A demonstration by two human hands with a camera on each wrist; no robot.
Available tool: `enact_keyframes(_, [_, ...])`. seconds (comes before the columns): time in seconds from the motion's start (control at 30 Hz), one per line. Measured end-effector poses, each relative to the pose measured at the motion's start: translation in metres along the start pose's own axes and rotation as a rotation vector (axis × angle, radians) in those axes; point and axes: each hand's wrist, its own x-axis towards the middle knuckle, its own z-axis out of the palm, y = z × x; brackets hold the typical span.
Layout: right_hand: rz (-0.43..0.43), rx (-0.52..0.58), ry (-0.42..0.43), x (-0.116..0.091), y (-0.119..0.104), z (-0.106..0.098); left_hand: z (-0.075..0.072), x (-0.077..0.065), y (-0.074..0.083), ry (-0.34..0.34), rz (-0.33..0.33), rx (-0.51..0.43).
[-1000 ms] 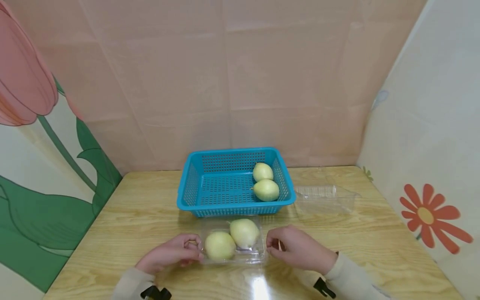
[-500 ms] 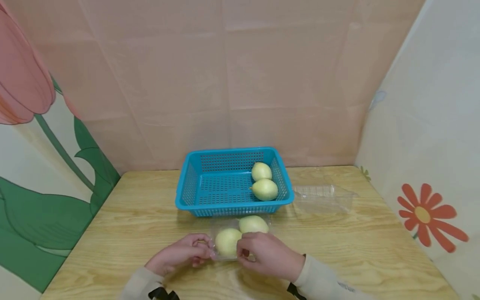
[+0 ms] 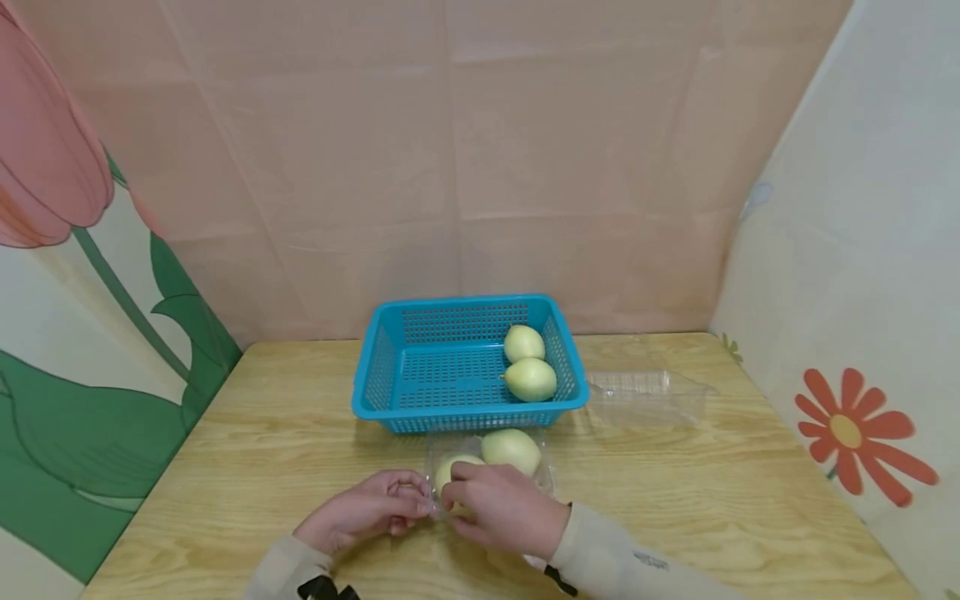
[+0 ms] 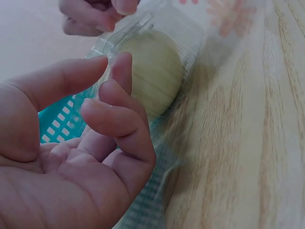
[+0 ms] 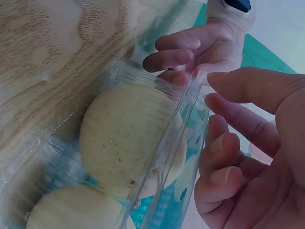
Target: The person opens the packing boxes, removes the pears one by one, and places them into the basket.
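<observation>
A clear plastic clamshell box (image 3: 545, 479) lies on the table in front of the blue basket, with two pale yellow-green, speckled fruits (image 3: 512, 451) inside. Thumb and forefinger of my left hand (image 3: 375, 507) pinch its near left corner; the other fingers curl loosely in the left wrist view. My right hand (image 3: 512, 508) bends over the near side, thumb and forefinger at the rim (image 5: 164, 143) close to that corner. From the head view it partly hides the nearer fruit (image 3: 450, 471). Both hands meet around the box's edge in the right wrist view.
A blue perforated basket (image 3: 468, 412) stands behind the box, holding two more pale fruits (image 3: 530, 380) at its right side. Right of it lies another clear plastic piece (image 3: 648, 398). The wooden table (image 3: 285, 417) ends at a pink backdrop (image 3: 457, 167).
My right hand has come left from beside the box to its near left corner, passing in front of the fruits. The box and my left hand have shifted slightly right.
</observation>
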Motion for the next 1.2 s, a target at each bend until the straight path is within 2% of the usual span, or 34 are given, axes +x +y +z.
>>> enact_keyframes(0.23, [-0.033,-0.014,0.017,0.003,-0.001,0.003,0.002,-0.001,0.002,0.004,0.014,0.002])
enact_keyframes(0.57, [-0.041,-0.079,0.095,0.006,-0.005,0.008,0.007,-0.001,0.004,0.007,0.034,-0.031])
enact_keyframes(0.87, [-0.096,-0.192,0.183,0.011,-0.009,0.02,0.01,-0.002,0.002,0.07,0.02,-0.065])
enact_keyframes(1.2, [-0.139,-0.267,0.16,0.015,-0.009,0.025,0.014,0.0,0.001,0.099,0.04,-0.042])
